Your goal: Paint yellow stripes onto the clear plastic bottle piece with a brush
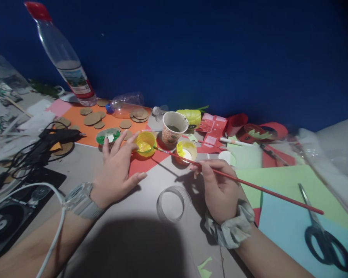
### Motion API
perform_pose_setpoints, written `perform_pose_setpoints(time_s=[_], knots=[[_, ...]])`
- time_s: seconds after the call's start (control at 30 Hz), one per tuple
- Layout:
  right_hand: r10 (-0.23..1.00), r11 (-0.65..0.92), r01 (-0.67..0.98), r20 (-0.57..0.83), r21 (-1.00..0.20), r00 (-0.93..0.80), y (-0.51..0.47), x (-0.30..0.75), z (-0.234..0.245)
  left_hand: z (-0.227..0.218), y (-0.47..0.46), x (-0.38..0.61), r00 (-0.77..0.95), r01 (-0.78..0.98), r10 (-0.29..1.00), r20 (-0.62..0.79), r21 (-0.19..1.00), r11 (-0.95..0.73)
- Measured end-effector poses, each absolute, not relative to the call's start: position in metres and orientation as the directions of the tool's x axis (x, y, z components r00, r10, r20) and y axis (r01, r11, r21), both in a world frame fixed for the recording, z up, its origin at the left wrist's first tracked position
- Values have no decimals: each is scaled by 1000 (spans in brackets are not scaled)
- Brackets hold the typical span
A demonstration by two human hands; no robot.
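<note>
My right hand [220, 185] grips a long red paintbrush [249, 182] between thumb and fingers. Its bristle tip points left, at the rim of a small yellow cup [145, 144] with yellow paint inside. My left hand [116, 170] holds nothing; its fingers are spread beside the yellow cup, close to a small cup of green paint [108, 137]. Whether a left fingertip touches the yellow cup I cannot tell. A paper cup [174, 127] with dark liquid stands behind, and a small cup with yellow and white paint [186, 151] sits under the brush. Below it lies a clear plastic ring [174, 204].
Scissors [321, 231] lie on blue and green paper [287, 216] at right. A tall water bottle [65, 58] stands back left, near cardboard discs [92, 118] on orange paper. A black glue gun [63, 136] with cables lies at left. Red paper scraps [211, 127] line the back.
</note>
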State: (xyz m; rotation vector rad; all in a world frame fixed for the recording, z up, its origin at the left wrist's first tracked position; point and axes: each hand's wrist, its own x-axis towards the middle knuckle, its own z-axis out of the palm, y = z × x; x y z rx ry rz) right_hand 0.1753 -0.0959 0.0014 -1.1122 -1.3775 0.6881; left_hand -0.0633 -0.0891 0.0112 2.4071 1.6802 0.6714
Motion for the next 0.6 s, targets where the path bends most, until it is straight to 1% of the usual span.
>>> perform_pose_setpoints(time_s=[0.13, 0.23, 0.3, 0.47, 0.6], knots=[[900, 410, 174, 428, -895, 79, -98, 174, 2, 13, -88, -63, 276, 845, 915, 293, 380, -376], [898, 423, 122, 433, -898, 81, -99, 174, 1, 13, -88, -62, 272, 841, 915, 299, 389, -377], [899, 417, 100, 426, -904, 102, -99, 174, 0, 13, -88, -62, 279, 843, 912, 301, 377, -383], [896, 395, 121, 411, -911, 169, -97, 176, -2, 11, -88, -60, 307, 865, 905, 294, 311, -394], [901, 393, 124, 409, -911, 147, -96, 175, -1, 11, -87, -58, 302, 876, 913, 275, 297, -380]])
